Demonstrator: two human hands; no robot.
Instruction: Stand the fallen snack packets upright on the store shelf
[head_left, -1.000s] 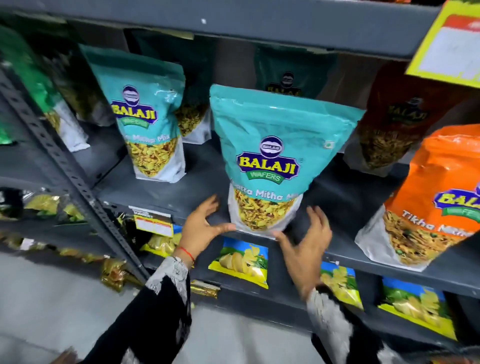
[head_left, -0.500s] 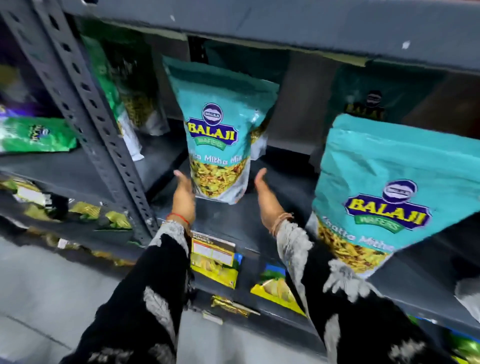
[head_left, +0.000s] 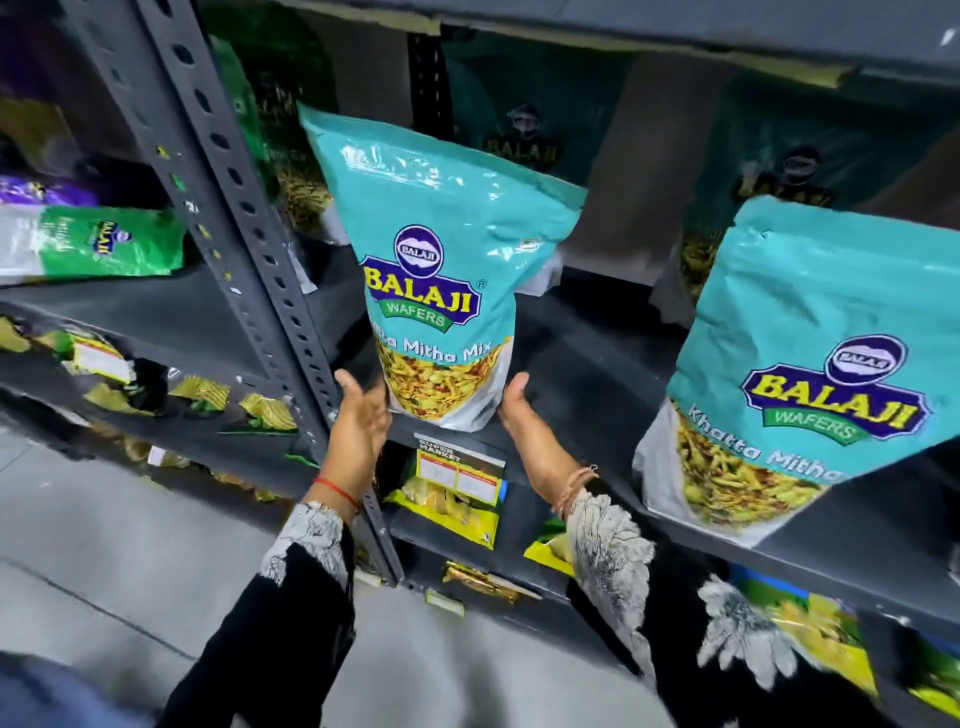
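We brace the tall teal glossy plastic snack packet (head_left: 441, 291) at its base, left hand (head_left: 361, 415) and right hand (head_left: 524, 431) on either side, fingers open and pressed flat, likely to settle it upright on the dark grey metal shelf (head_left: 597, 364). We count two teal packets in front: this one and another teal pouch (head_left: 810, 358) standing to its right.

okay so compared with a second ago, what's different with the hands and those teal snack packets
Both hands left the right-hand teal packet and went to the left-hand teal packet. The left hand and right hand now press its lower sides, open-palmed, at the front edge of the shelf; half a second ago they were just short of it. The right-hand packet stands as it was left, and the green packet still lies flat.
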